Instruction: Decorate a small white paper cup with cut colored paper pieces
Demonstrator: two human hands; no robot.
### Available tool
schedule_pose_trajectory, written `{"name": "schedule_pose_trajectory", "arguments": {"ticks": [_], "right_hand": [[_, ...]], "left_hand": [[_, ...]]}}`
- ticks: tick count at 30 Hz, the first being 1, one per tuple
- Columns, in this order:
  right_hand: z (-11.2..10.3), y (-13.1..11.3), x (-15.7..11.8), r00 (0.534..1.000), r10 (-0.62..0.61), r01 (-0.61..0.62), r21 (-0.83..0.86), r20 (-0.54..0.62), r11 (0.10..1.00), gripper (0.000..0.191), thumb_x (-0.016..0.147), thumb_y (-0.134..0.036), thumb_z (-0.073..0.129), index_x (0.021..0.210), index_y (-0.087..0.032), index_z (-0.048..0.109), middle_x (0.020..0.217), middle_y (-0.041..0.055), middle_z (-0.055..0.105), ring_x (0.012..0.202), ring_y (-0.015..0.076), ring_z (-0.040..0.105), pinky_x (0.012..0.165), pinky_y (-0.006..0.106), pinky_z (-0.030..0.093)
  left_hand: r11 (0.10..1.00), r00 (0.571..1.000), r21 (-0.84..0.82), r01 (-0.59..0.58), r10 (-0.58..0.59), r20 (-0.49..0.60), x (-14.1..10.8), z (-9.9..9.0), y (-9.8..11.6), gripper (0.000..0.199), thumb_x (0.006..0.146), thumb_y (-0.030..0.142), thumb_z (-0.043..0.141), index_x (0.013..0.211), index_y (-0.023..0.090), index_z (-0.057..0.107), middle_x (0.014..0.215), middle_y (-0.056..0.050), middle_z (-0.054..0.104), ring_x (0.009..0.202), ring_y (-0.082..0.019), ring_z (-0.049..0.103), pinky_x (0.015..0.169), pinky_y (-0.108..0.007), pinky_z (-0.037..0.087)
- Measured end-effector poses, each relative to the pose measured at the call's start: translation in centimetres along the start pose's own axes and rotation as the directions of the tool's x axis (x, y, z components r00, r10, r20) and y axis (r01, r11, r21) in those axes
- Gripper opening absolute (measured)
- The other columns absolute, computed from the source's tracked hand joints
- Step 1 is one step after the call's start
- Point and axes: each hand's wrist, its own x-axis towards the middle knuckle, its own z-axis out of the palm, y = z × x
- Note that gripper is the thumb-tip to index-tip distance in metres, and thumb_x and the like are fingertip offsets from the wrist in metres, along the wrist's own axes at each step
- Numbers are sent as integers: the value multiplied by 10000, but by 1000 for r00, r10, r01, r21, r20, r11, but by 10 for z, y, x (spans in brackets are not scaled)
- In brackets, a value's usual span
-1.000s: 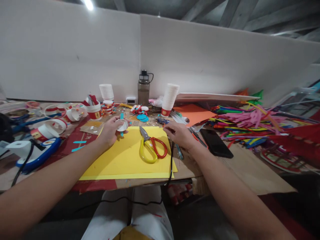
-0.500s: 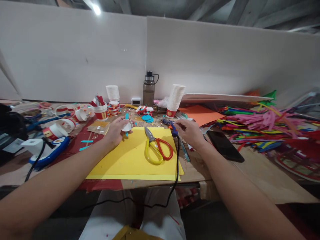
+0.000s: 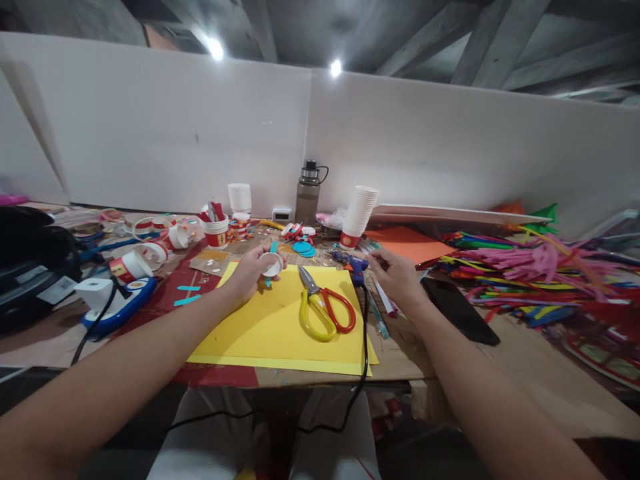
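Note:
My left hand [image 3: 249, 275] is closed around a small white round paper piece [image 3: 271, 265] with blue strips sticking out above and below. It is over the upper left of the yellow sheets [image 3: 250, 333]. My right hand [image 3: 395, 277] is beside the blue glue gun [image 3: 358, 268], its fingers bent and apart, holding nothing that I can make out. The glue gun lies past the sheets' upper right corner, its black cable running down over the table edge. Scissors [image 3: 320, 307] with one yellow and one red handle lie on the sheets between my hands.
Blue discs [image 3: 303, 249], a bottle [image 3: 307, 195] and a tall cup stack [image 3: 360, 217] stand or lie further back. At right are a black phone [image 3: 459, 310] and colourful pipe cleaners [image 3: 520, 253]. Cut cups [image 3: 131, 267] and a blue-white power strip [image 3: 117, 307] lie at left.
The camera view has tilted up and shifted left. My right hand has moved back from the glue gun, which now shows more fully. My left hand still holds the white piece, turned more face-on.

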Motion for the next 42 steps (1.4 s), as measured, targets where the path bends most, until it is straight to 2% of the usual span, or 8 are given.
{"name": "schedule_pose_trajectory", "arguments": {"ticks": [4,6,11,17,32,35,37,42], "right_hand": [[-1,1,1,1000,28,-28,-29,-13,999,272,866,-370,533,861,-165,711,666,63,688,580,174,586,577,277,413],[-1,2,1,1000,22,-23,-47,-9,999,278,862,-372,532,867,-164,717,671,68,693,582,179,591,576,280,412],[-1,2,2,1000,-8,10,-57,23,998,270,860,-367,530,872,-178,722,707,72,716,595,187,611,579,285,420],[0,4,3,998,-24,29,-77,66,997,248,857,-370,539,887,-195,713,739,73,725,635,209,640,584,299,437],[-1,6,1,999,9,-6,-62,49,998,283,847,-436,526,887,-228,714,773,79,733,663,287,672,609,385,478],[-2,5,1,999,24,-21,-52,46,998,264,844,-428,529,880,-240,710,780,75,733,675,293,676,624,399,488],[-2,4,0,999,29,-26,-65,42,998,251,839,-407,542,889,-229,711,783,80,735,686,283,677,639,391,491],[-4,4,0,997,77,-75,-94,18,993,237,836,-355,559,893,-187,716,749,83,726,638,212,645,621,317,461]], "left_hand": [[980,996,199,-2,-15,82,-7,3,2,287,722,328,640,960,179,583,870,-42,674,600,-126,598,481,-237,496],[919,988,375,-118,71,137,-12,6,3,241,730,300,622,932,171,598,874,-47,669,664,-147,612,519,-246,499],[623,832,553,-553,377,407,-19,12,2,183,785,197,557,955,178,620,910,-48,686,818,-169,628,770,-308,505],[477,689,501,-722,428,585,-26,16,1,314,754,118,539,1056,189,585,1022,-71,685,913,-185,641,841,-319,492],[338,634,538,-772,367,681,-27,16,-1,334,753,119,540,1076,196,582,1025,-75,679,934,-203,636,827,-320,493],[384,638,513,-767,379,671,-27,18,0,341,741,105,544,1067,195,589,1027,-77,682,934,-200,636,833,-321,489],[480,672,481,-734,407,619,-28,19,4,317,744,107,545,1047,183,599,1020,-80,686,915,-193,638,830,-319,490],[818,898,371,-439,391,201,-18,10,15,186,747,233,610,921,167,630,915,-57,686,789,-171,620,692,-286,508]]}}
